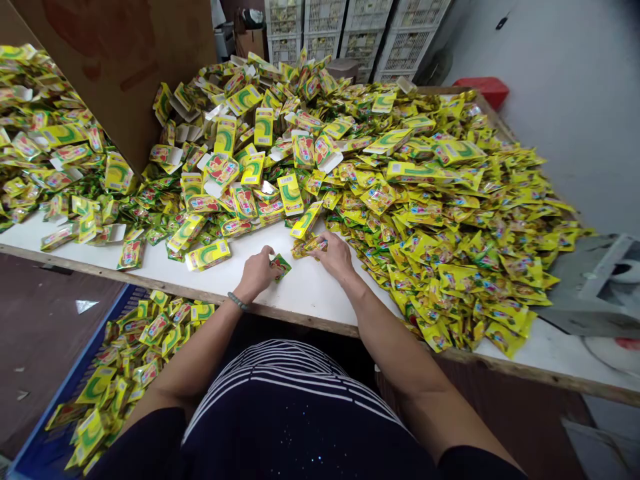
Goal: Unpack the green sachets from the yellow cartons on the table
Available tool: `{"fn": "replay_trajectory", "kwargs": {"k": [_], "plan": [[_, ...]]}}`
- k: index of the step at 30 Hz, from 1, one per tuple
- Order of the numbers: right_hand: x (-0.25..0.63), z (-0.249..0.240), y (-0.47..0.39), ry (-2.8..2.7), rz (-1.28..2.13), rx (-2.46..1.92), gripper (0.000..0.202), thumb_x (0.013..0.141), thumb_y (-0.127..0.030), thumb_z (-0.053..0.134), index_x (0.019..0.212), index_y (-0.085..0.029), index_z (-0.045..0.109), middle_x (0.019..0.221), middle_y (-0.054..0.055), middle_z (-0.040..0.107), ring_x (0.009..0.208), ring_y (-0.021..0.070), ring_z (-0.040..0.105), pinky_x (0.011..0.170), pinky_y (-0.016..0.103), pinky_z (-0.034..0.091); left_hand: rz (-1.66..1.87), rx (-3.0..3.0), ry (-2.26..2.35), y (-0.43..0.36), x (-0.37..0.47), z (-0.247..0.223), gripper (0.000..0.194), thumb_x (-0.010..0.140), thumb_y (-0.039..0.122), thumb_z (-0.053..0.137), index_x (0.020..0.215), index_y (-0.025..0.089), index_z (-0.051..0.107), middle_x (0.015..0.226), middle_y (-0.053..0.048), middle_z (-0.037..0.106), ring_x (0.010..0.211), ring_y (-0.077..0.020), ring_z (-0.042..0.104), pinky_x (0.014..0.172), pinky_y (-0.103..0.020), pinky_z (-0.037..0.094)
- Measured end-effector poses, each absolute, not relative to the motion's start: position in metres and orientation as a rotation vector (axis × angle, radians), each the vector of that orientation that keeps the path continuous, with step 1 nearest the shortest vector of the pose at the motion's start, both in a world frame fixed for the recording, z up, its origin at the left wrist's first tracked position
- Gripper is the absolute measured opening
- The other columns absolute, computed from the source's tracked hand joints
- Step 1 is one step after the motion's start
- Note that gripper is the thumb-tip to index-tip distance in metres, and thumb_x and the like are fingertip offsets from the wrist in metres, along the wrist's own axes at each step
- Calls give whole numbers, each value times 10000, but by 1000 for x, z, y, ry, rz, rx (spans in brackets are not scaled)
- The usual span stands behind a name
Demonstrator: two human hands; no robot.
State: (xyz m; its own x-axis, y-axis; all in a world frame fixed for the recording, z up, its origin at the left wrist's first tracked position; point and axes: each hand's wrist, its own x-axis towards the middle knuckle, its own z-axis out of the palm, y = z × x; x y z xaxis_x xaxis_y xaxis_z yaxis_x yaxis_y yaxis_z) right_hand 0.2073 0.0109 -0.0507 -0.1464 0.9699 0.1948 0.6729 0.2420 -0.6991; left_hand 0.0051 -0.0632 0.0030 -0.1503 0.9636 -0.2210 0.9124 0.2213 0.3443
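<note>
My left hand (259, 272), with a beaded bracelet at its wrist, is closed on a small green packet (282, 267) just above the white tabletop (305, 288). To its right, my right hand (335, 256) pinches a small yellow packet (303, 247); whether more than one is in the fingers I cannot tell. A yellow box (306, 221) lies just beyond that packet. Left of my left hand, another yellow box (209, 255) rests flat near the table edge. Many shiny yellow packets (430, 247) are heaped beside my right forearm.
Small boxes (245, 100), some with open flaps, are piled at the back. A brown board (125, 73) stands upright at the left. Below the table edge, a blue crate (55, 417) holds many boxes. White crates (323, 17) are stacked behind; a grey machine (595, 287) sits right.
</note>
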Motion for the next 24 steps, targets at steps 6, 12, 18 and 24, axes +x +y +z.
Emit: {"fn": "replay_trajectory", "kwargs": {"k": [6, 12, 18, 24], "plan": [[206, -42, 4, -1895, 554, -1518, 326, 761, -250, 718, 1072, -225, 625, 946, 55, 714, 804, 229, 651, 717, 313, 443, 542, 1570, 1924, -57, 10, -5, 130, 769, 310, 699, 763, 188, 654, 699, -53, 692, 718, -231, 657, 627, -294, 407], [207, -40, 6, -1859, 670, -1543, 120, 771, -310, 696, 841, -223, 652, 787, 24, 694, 727, 203, 634, 690, 301, 451, 1035, 782, 1400, -66, 8, -15, 338, 619, 277, 794, 906, 156, 660, 800, -63, 744, 691, -184, 686, 595, -267, 502], [204, -32, 3, -1642, 724, -1377, 254, 750, -425, 700, 707, -210, 570, 830, 57, 655, 756, 199, 594, 711, 330, 473, 1228, 635, 1382, -63, 6, -17, 315, 579, 307, 835, 814, 128, 727, 783, -62, 740, 686, -159, 679, 642, -264, 516], [181, -34, -11, -1332, 1425, -1179, 477, 643, -629, 757, 777, -205, 583, 707, -2, 631, 634, 160, 592, 536, 271, 488, 1347, 563, 1242, -63, 25, -20, 451, 586, 483, 860, 849, 139, 736, 782, -32, 724, 686, -139, 651, 658, -277, 522]]}}
